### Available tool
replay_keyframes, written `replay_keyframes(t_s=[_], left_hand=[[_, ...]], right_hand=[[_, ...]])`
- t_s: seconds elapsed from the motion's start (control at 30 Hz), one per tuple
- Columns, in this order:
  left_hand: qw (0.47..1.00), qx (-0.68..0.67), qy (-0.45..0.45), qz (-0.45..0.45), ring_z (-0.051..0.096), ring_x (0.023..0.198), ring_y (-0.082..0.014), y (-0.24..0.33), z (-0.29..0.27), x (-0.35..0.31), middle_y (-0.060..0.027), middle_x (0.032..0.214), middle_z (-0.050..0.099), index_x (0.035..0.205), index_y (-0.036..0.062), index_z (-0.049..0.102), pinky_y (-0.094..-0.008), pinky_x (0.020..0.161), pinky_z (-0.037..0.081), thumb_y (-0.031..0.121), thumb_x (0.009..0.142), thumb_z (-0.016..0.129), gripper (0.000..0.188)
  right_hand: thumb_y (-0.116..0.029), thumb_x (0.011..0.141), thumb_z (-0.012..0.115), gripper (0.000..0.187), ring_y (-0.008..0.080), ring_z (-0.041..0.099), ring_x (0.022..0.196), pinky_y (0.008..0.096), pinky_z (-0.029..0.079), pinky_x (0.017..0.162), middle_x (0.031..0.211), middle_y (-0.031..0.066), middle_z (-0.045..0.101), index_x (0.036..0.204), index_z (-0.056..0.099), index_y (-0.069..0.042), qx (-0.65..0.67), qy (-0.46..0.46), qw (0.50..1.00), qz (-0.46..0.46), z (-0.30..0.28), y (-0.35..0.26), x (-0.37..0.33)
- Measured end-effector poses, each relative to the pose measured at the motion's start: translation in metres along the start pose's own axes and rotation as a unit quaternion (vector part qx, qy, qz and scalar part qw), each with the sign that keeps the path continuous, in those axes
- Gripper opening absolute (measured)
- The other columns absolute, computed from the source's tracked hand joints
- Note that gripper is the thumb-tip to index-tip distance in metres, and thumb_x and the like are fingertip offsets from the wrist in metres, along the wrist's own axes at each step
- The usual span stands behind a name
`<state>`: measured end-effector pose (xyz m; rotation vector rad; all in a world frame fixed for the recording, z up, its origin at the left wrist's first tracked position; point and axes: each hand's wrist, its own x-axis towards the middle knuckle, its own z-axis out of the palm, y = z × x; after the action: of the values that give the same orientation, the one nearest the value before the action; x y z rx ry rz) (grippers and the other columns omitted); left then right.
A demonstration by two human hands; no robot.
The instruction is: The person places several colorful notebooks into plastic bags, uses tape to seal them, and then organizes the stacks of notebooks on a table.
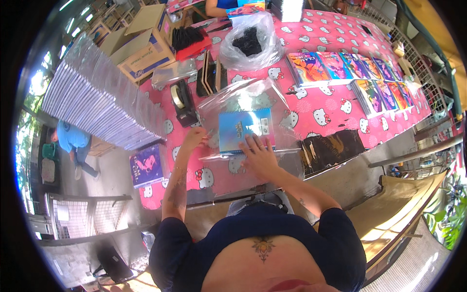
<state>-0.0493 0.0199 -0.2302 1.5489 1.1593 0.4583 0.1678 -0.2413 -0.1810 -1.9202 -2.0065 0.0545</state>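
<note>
A blue spiral notebook [242, 127] lies inside a clear plastic sleeve [228, 100] on the pink patterned tablecloth [321, 114]. My right hand [260, 155] rests flat on the notebook's near edge, fingers spread over the sleeve. My left hand [193, 137] pinches the sleeve's left edge beside the notebook.
A black tape dispenser [182, 100] stands left of the sleeve. A long stack of wrapped notebooks [97, 97] runs along the left. A purple notebook [146, 165] lies at the near left corner. Rows of colourful notebooks [350, 68] lie right; a cardboard box [141, 46] and a bag of black items [250, 44] sit behind.
</note>
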Motion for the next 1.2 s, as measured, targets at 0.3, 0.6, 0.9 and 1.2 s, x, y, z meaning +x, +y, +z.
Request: replay_keyframes(t_s=[0.3, 0.6, 0.9, 1.2], left_hand=[[0.850, 0.379, -0.021, 0.366, 0.064, 0.085, -0.0353, 0.100, 0.125, 0.140, -0.0195, 0.096, 0.066, 0.089, -0.0019, 0.069, -0.0414, 0.075, 0.051, 0.010, 0.082, 0.060, 0.017], [0.708, 0.547, 0.035, 0.446, 0.060, 0.093, -0.0286, 0.134, 0.122, 0.124, -0.0130, 0.084, 0.065, 0.094, 0.0029, 0.062, -0.0407, 0.080, 0.042, 0.010, 0.079, 0.062, 0.017], [0.700, 0.481, -0.040, 0.526, 0.063, 0.078, -0.0334, 0.167, 0.096, 0.079, -0.0131, 0.080, 0.065, 0.091, 0.0058, 0.060, -0.0454, 0.075, 0.043, 0.011, 0.076, 0.067, 0.017], [0.630, 0.469, 0.088, 0.613, 0.065, 0.092, -0.0346, 0.145, 0.106, -0.017, -0.0150, 0.105, 0.067, 0.110, 0.0111, 0.065, -0.0471, 0.077, 0.052, 0.015, 0.080, 0.063, 0.031]], right_hand=[[-0.040, 0.079, 0.071, 0.074, 0.0360, 0.024, 0.143, 0.0669, 0.019, 0.109, 0.153, 0.0131, 0.031, 0.144, 0.041, -0.020, -0.001, -0.011, 1.000, 0.003, -0.006, -0.005, 0.005], [-0.036, 0.077, 0.073, 0.074, 0.0360, 0.028, 0.141, 0.0664, 0.026, 0.106, 0.151, 0.0133, 0.033, 0.142, 0.043, -0.020, -0.009, 0.006, 1.000, 0.006, -0.007, -0.001, 0.004], [-0.038, 0.079, 0.072, 0.073, 0.0365, 0.029, 0.140, 0.0678, 0.027, 0.105, 0.151, 0.0131, 0.032, 0.143, 0.041, -0.022, -0.027, -0.019, 0.999, 0.009, -0.007, -0.002, 0.006], [-0.045, 0.083, 0.066, 0.067, 0.0403, 0.028, 0.140, 0.0733, 0.023, 0.103, 0.149, 0.0170, 0.033, 0.141, 0.044, -0.020, -0.018, -0.004, 1.000, 0.014, 0.000, -0.007, 0.012]])
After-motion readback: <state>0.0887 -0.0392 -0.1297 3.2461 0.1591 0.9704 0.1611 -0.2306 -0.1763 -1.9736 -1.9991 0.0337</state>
